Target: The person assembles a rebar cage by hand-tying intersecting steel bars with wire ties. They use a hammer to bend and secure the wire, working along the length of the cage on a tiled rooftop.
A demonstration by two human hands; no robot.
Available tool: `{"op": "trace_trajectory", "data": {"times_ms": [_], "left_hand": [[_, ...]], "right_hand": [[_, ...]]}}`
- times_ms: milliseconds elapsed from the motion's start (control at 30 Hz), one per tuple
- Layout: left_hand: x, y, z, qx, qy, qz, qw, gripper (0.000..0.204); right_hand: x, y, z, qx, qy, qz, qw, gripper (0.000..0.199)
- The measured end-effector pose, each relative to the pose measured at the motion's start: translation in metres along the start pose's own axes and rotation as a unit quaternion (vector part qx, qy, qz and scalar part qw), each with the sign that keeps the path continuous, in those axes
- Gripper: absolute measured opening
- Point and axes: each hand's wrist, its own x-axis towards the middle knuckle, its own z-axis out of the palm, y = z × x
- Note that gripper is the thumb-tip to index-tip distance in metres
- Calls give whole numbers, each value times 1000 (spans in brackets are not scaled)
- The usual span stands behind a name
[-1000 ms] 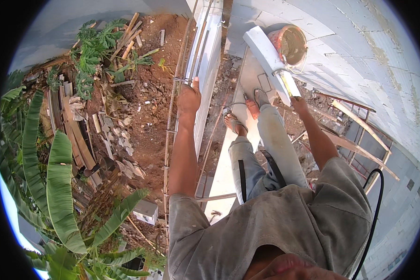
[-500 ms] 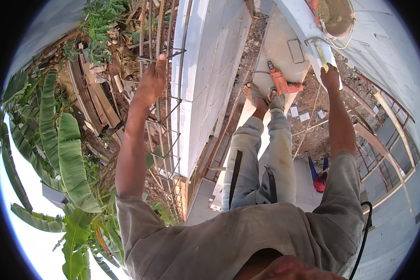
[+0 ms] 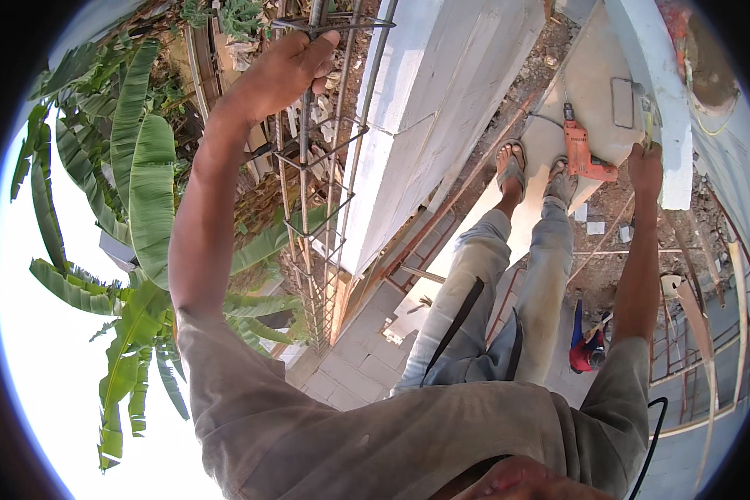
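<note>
My left hand (image 3: 279, 75) is wrapped round a vertical bar of a rusty steel rebar cage (image 3: 317, 192) that rises beside a white block wall (image 3: 429, 125). My right hand (image 3: 646, 167) reaches out to a long white block (image 3: 654, 92) and holds a small tool (image 3: 646, 117) against it; what kind of tool it is I cannot tell. Below me are my legs in grey trousers and my feet in sandals (image 3: 533, 171) on a pale plank (image 3: 583, 100). An orange power drill (image 3: 582, 150) lies on the plank by my right foot.
Banana leaves (image 3: 142, 208) and rubble lie far below on the left. A round bucket (image 3: 712, 67) sits at the upper right. Scaffold rails (image 3: 692, 367), a red and blue thing (image 3: 587, 350) and a black cable (image 3: 654, 433) are on the right.
The view has tilted further left. My left hand has closed round the rebar near its top. My right hand stays at the white block, and the orange drill now shows on the plank.
</note>
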Motion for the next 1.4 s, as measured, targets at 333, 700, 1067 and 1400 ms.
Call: {"op": "trace_trajectory", "data": {"times_ms": [333, 700, 1067, 1400], "left_hand": [[12, 10, 7, 68, 52, 53, 995, 44], [1, 32, 0, 21, 21, -6, 1000, 46], [-4, 41, -4, 110, 16, 29, 993, 41], [13, 1, 1, -67, -5, -24, 997, 47]], "right_hand": [[-226, -234, -38, 158, -303, -432, 835, 25], [-223, -271, -73, 98, -285, -463, 834, 22], [-234, -268, -72, 58, -308, -515, 798, 20], [-238, -269, -54, 130, -227, -454, 852, 20]]}}
